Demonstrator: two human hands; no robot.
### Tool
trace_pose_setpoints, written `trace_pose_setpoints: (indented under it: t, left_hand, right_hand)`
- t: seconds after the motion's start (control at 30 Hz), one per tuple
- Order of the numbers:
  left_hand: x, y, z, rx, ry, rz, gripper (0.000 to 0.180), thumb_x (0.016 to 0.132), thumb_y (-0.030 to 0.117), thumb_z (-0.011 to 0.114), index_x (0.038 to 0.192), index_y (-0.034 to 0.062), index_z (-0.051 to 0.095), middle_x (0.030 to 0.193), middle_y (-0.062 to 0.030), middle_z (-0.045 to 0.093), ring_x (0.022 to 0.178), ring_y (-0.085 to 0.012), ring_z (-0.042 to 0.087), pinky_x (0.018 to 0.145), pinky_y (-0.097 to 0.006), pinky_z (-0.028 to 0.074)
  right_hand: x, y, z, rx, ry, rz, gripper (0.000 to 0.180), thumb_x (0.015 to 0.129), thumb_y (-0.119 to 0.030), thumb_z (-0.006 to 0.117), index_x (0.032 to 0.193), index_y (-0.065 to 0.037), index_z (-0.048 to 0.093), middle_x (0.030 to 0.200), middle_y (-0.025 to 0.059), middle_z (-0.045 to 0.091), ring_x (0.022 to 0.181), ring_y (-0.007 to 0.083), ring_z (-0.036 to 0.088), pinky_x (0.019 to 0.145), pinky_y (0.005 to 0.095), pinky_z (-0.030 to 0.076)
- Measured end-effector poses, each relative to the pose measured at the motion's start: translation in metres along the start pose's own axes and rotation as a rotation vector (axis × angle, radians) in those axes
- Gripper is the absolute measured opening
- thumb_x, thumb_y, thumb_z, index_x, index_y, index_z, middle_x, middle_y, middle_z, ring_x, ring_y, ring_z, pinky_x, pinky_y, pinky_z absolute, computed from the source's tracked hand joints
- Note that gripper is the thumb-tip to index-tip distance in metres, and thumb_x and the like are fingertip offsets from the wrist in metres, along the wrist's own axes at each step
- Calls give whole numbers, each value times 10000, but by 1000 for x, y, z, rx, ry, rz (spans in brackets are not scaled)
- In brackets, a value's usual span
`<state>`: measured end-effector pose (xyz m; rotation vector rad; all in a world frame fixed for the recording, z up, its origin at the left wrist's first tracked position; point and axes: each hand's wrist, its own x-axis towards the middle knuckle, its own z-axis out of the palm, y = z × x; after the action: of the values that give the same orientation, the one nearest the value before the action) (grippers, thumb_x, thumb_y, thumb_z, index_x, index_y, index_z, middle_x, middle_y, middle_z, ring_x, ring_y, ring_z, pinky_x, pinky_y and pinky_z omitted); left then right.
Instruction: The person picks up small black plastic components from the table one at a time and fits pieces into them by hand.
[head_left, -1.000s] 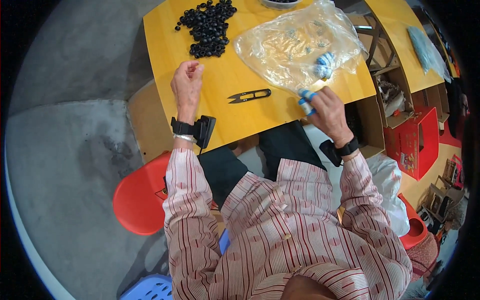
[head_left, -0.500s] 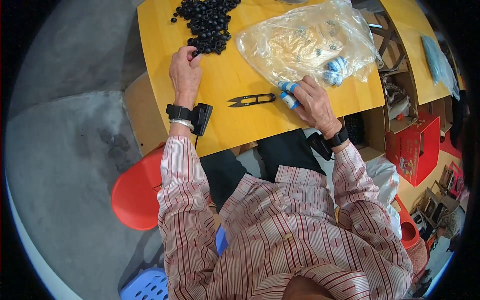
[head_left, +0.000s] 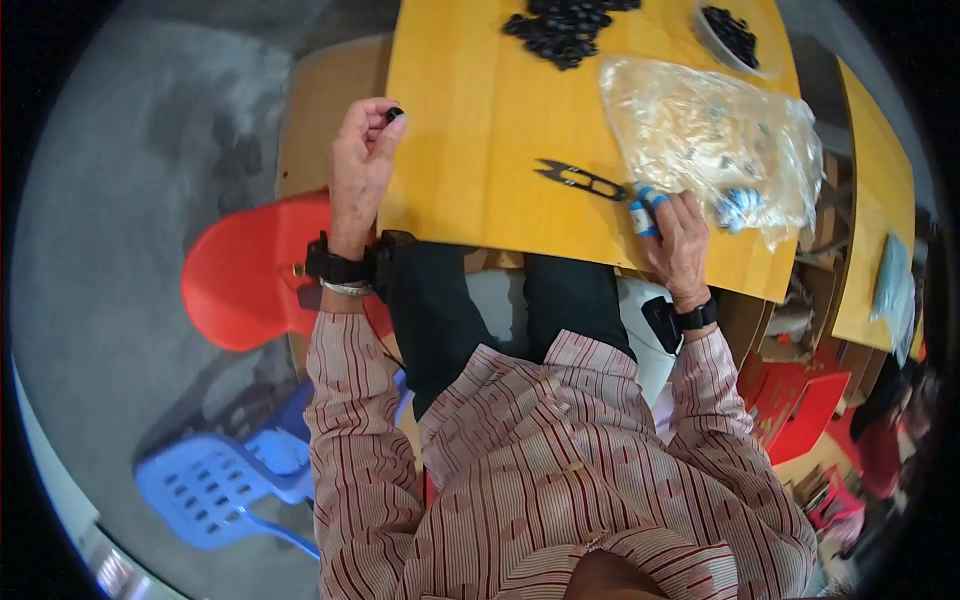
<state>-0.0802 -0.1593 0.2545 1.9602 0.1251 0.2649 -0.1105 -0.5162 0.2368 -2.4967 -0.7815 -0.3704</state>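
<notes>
Off the table's left edge, my left hand (head_left: 362,165) is raised, with a small black round piece (head_left: 395,114) pinched between thumb and fingertips. My right hand (head_left: 682,245) rests at the table's front edge. Blue-and-white wrapping covers its thumb and index finger, which point left with a slight gap between them; nothing shows in that gap. Just left of these fingertips lie black thread snips (head_left: 580,180), blades pointing left. A heap of similar black pieces (head_left: 560,30) sits at the far side of the table.
A clear plastic bag (head_left: 700,130) spreads over the yellow table (head_left: 470,150), with a blue-and-white bundle (head_left: 740,208) at its near edge. Behind it stands a clear tub (head_left: 762,68) holding black pieces. Red (head_left: 250,275) and blue (head_left: 205,485) plastic seats stand at left.
My left hand has drawn away from the heap to beyond the table's left edge, carrying a black piece. My right hand stays beside the snips. The whole view has shifted.
</notes>
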Motion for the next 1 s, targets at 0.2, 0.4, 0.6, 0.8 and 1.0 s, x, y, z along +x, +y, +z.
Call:
trace_pose_setpoints:
  t: [0.2, 0.4, 0.6, 0.8, 1.0]
  left_hand:
    - [-69, -34, -69, -176, 114, -85, 178, 892, 102, 571, 1038, 6, 538, 868, -46, 600, 756, -90, 545, 686, -224, 455]
    - [-98, -59, -99, -217, 201, -230, 253, 922, 215, 531, 1047, -4, 510, 863, -94, 623, 765, -136, 586, 710, -247, 469]
    - [-97, -80, -82, -420, 223, -276, 277, 947, 233, 485, 1080, -7, 446, 897, -145, 637, 767, -164, 613, 701, -264, 469]
    - [-96, -101, -70, -445, 123, -312, 274, 960, 282, 456, 1088, 41, 440, 924, -124, 649, 862, -145, 599, 794, -261, 426]
    - [-87, -114, -69, -628, -34, -236, 288, 956, 316, 459, 1078, 56, 437, 952, -135, 643, 896, -145, 585, 842, -270, 420]
  right_hand:
    - [-2, -2, -1, -59, -11, -12, 287, 673, -10, 611, 957, -5, 569, 745, 136, 500, 718, 323, 475, 633, 401, 423]
    - [-9, 21, 9, -162, 9, -31, 248, 624, 1, 589, 862, -7, 521, 754, 148, 489, 743, 339, 478, 649, 418, 430]
    - [-11, 30, 15, -260, 9, -2, 191, 633, -19, 578, 808, -21, 502, 746, 144, 504, 742, 345, 488, 648, 424, 433]
    - [-10, 25, 13, -263, 35, -29, 146, 774, -93, 604, 764, -17, 480, 710, 167, 459, 682, 360, 467, 605, 427, 388]
    - [-8, 24, 9, -313, 43, 29, 161, 790, -120, 612, 771, -20, 488, 707, 162, 465, 678, 356, 477, 593, 424, 383]
